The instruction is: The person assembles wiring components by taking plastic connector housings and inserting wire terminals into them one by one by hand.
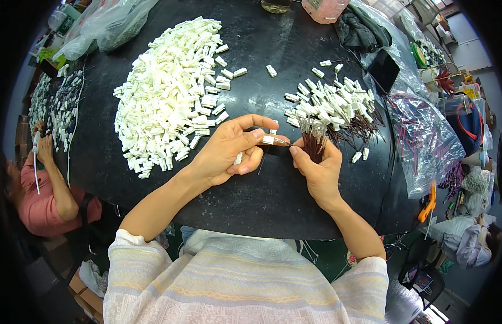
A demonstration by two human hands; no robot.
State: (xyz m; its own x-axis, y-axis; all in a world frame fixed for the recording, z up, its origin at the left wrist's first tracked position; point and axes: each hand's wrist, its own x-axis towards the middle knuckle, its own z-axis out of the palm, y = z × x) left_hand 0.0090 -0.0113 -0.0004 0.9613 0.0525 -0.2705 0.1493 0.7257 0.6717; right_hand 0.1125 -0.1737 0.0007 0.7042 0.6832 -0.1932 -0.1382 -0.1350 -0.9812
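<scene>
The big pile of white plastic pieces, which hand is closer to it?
Left. The left hand sits just right of the big pile of white plastic pieces, nearly touching its edge, pinching one white piece. The right hand lies farther right, holding a bundle of dark wires.

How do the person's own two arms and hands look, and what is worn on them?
Both forearms are bare. The left hand and right hand wear no gloves; no rings or watch show. Loose short sleeves of a pale knitted top with faint pastel stripes cover the upper arms.

assembly workshop: heaped white connectors [167,92], wire bundles [314,141].
</scene>
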